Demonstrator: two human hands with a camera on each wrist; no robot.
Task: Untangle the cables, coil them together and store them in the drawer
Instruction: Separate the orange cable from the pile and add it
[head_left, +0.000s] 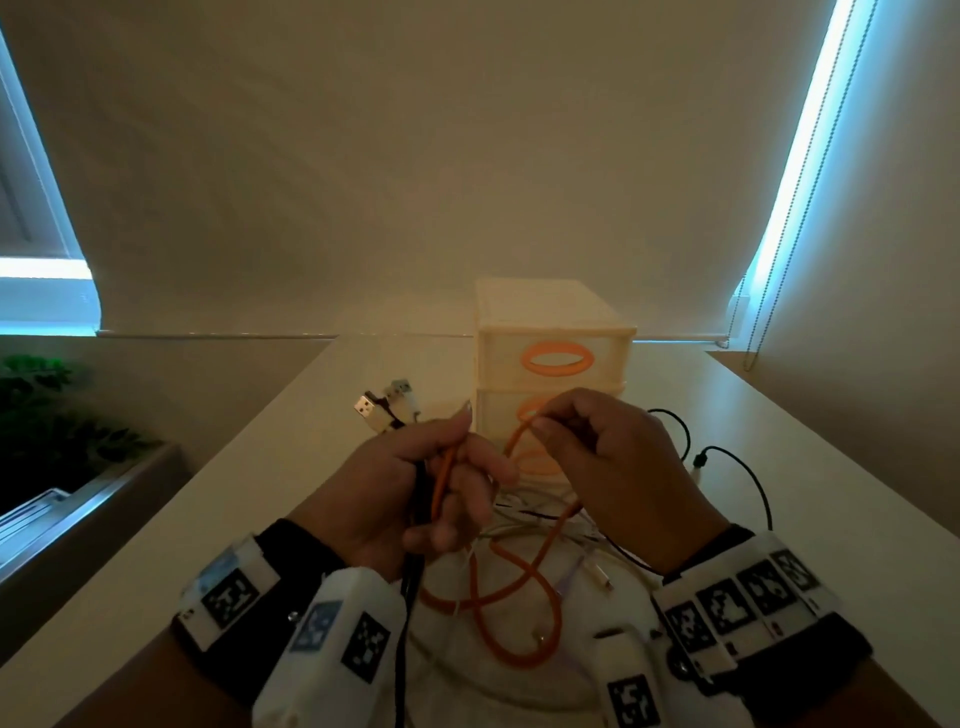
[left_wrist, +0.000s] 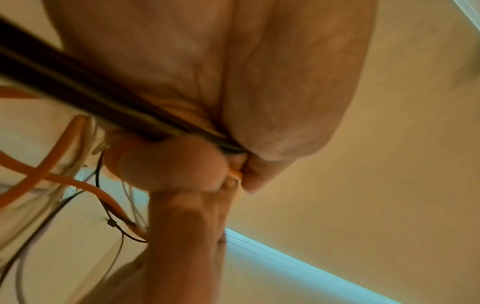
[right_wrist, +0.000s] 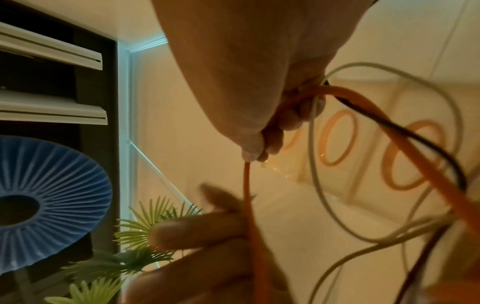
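Over white desk (head_left: 831, 493), both hands, left (head_left: 415, 493) and right (head_left: 613, 467), pinch orange cable (head_left: 519, 582).

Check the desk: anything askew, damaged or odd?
No damage visible. The orange cable lies crossed over itself, tangled with white cables on the desk. Drawer unit stands upright, drawers closed.

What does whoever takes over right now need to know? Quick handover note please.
Left hand: grips a bundle of cable ends, plugs sticking up, orange cable included.
Right hand: pinches the orange cable's loop.
The rest, white cables and a black cable, lies tangled on the table before the drawer unit.
Done: ends gathered.
Left: finish untangling, coil, open a drawer, store. All visible drawers look closed.
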